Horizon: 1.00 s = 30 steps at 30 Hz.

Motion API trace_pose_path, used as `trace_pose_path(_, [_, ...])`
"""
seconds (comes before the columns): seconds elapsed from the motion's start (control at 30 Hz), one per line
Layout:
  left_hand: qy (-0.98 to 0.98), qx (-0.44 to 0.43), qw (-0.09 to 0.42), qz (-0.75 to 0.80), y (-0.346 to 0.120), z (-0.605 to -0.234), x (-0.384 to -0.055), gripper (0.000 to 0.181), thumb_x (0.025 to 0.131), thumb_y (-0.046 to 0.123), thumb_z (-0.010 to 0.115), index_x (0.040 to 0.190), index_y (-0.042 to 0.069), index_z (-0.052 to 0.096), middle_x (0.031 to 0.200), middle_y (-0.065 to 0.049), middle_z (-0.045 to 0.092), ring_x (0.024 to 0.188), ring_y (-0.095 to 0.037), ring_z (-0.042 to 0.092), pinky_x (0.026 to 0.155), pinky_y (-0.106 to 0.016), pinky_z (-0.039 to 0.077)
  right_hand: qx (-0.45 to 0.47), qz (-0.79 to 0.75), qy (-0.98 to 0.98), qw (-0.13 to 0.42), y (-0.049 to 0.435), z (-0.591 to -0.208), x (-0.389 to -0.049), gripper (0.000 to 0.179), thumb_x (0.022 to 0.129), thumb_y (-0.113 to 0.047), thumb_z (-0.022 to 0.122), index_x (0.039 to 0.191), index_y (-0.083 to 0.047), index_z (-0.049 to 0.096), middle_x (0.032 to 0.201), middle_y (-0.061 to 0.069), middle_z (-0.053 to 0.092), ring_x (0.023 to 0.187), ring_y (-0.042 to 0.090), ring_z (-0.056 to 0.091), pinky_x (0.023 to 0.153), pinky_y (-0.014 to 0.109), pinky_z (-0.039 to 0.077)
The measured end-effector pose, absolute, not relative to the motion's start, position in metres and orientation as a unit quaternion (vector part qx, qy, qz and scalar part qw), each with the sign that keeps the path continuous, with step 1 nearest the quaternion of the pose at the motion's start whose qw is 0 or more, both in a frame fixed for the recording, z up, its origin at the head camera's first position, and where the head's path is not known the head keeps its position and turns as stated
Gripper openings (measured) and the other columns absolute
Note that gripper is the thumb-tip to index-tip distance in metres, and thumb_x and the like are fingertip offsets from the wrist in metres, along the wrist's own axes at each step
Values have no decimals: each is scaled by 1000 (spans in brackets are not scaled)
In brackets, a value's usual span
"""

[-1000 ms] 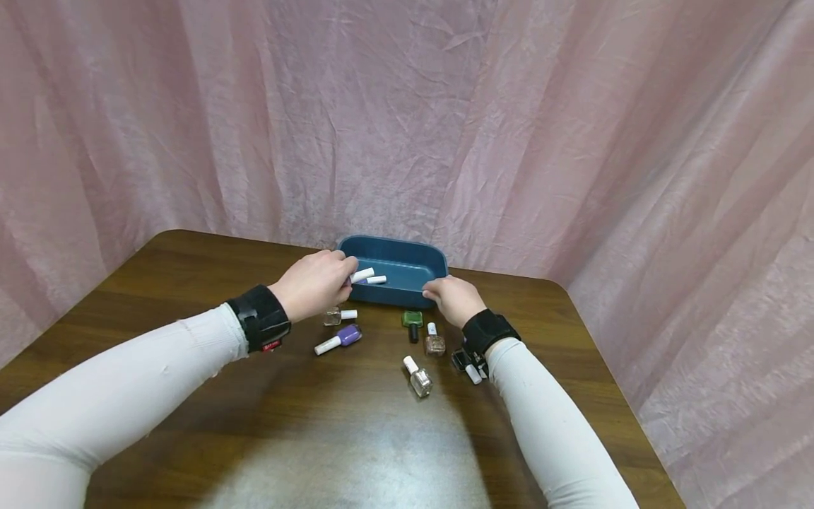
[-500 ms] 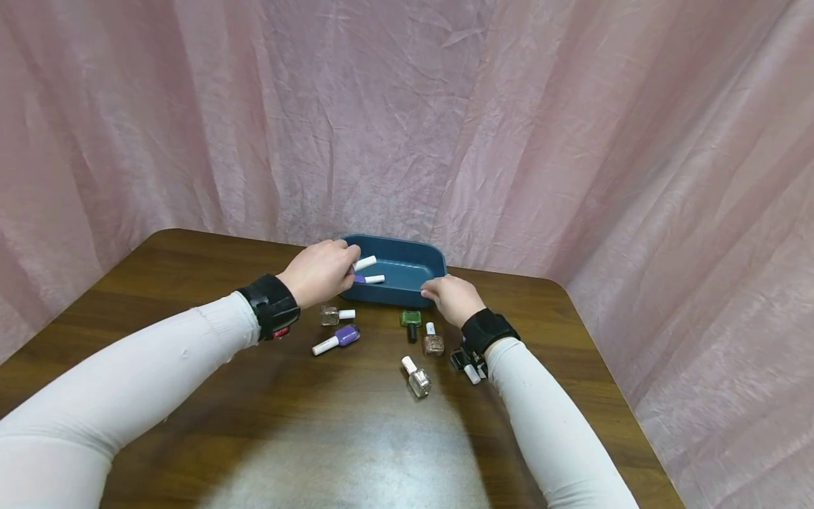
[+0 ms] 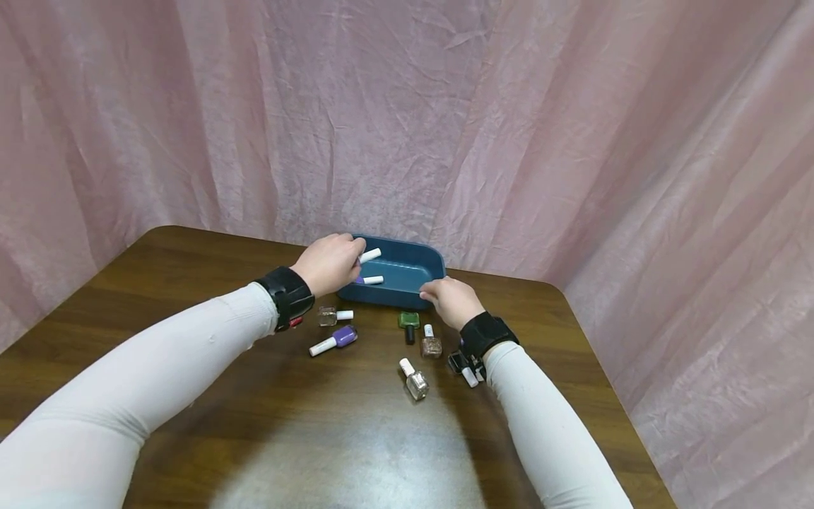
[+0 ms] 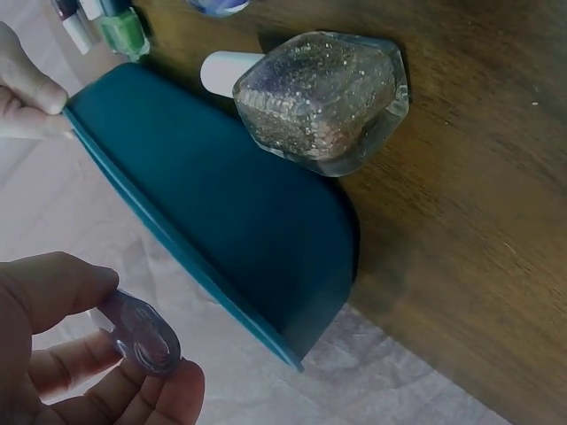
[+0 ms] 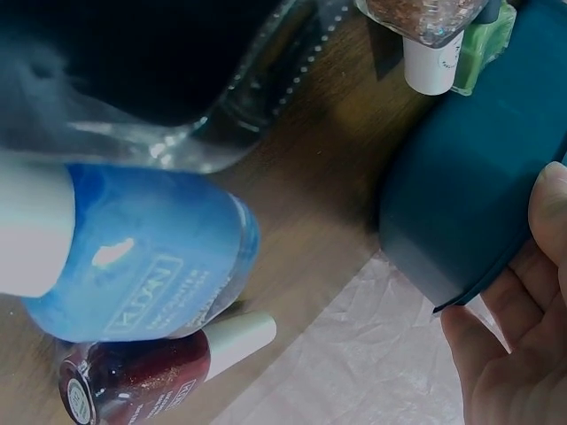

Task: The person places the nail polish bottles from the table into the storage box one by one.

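Observation:
My left hand [image 3: 327, 263] holds a nail polish bottle by its glass body over the left end of the blue tray [image 3: 391, 298]. Its white cap [image 3: 371, 254] points right. In the left wrist view the pale, clear-looking bottle [image 4: 146, 341] sits between thumb and fingers, above the tray's rim. My right hand [image 3: 453, 300] pinches the tray's front right corner, thumb inside the wall and fingers outside. A purple nail polish bottle with a white cap [image 3: 374, 280] lies inside the tray, partly hidden by the left hand.
Before the tray lie glitter [image 3: 327, 317], purple [image 3: 345, 336], green [image 3: 409, 320], brown glitter [image 3: 431, 347] and silver [image 3: 417, 386] nail polish bottles. Black [image 5: 133, 80], blue [image 5: 151, 257] and dark red [image 5: 142, 372] ones lie below the right wrist. A pink curtain [image 3: 381, 127] hangs behind the table.
My left hand has moved right and farther back over the tray with the held nail polish bottle. The right hand keeps its grip on the tray's corner.

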State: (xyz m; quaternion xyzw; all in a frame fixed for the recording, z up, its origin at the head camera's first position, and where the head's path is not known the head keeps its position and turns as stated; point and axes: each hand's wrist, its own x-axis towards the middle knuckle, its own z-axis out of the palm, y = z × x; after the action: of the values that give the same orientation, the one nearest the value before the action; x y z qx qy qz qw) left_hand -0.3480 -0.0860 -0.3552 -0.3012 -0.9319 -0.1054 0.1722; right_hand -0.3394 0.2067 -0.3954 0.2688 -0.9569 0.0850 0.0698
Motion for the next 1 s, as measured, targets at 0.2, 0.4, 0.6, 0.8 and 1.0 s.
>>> trace_pose_path(0.2, [-937,-291,163,-103,-82,-361,-358,9,98,4,75,99,2,67,85,-11,64,79,-30,65,71,-45,56,273,88,-955,75,206,-396,-338,20,110,-19,68,118,-7,82,111,9,82,111,30,77,111,50,53])
trace_pose_path(0.4, [-941,-284,154,-100,-78,-363,-363,12,98,5,77,104,1,68,88,-12,67,81,-30,67,72,-45,57,278,82,-954,82,205,-394,-336,19,110,-18,68,116,-7,82,109,9,82,108,30,77,103,49,57])
trace_pose_path(0.6, [-944,-275,151,-99,-73,-361,-367,13,99,5,76,109,-1,70,92,-15,70,85,-33,69,76,-46,58,278,81,-953,84,206,-392,-336,18,110,-17,69,115,-7,82,107,8,82,106,29,77,99,48,58])
trace_pose_path(0.8, [-945,-275,150,-100,-70,-364,-369,12,100,3,73,111,-2,70,93,-17,70,86,-35,70,77,-47,58,277,82,-953,91,207,-396,-337,18,109,-18,70,115,-6,82,108,8,82,107,29,77,102,49,57])
trace_pose_path(1.0, [-947,-269,139,-105,-68,-368,-373,17,101,4,74,117,-4,71,97,-19,71,89,-37,70,80,-49,59,280,84,-951,98,207,-399,-338,16,108,-17,70,114,-7,82,107,8,82,104,30,77,96,49,59])
